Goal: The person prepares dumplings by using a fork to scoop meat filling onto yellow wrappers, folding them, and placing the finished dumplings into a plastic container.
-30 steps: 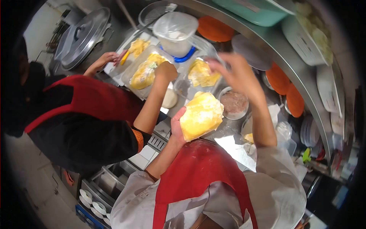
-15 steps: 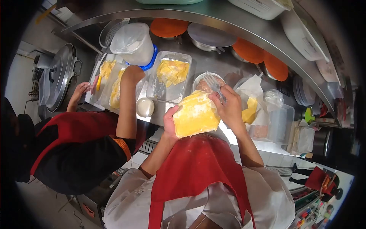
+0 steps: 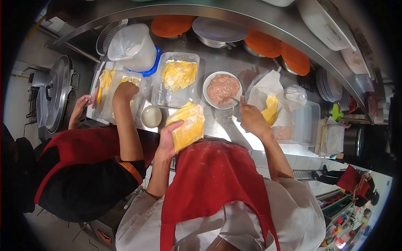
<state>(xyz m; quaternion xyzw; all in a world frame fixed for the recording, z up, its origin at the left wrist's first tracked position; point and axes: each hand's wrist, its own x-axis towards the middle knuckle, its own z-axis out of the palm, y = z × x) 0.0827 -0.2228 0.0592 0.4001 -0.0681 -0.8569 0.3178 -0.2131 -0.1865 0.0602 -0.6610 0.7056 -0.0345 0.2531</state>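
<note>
My left hand (image 3: 168, 140) grips a stack of yellow dough sheets (image 3: 189, 129), dusted white with flour, in front of my apron. My right hand (image 3: 254, 120) is closed on the handle of a fork (image 3: 235, 100), whose tines are hidden in the pink minced meat (image 3: 222, 87). That meat fills a white bowl (image 3: 205, 93) on the steel counter. Just right of my right hand, a yellow dough sheet (image 3: 270, 109) lies on white paper (image 3: 257, 87).
Left of the bowl stand a clear tray (image 3: 158, 94) of folded yellow pieces and a small round dish (image 3: 151, 116). A co-worker's hand (image 3: 125, 91) reaches into another tray. A clear container (image 3: 307, 125) stands right. A steel shelf (image 3: 176, 9) overhangs the back.
My right hand has moved away from the dough stack, and the fork has gone down into the meat. My left hand has shifted left with the stack. The co-worker's hand has lowered into the tray.
</note>
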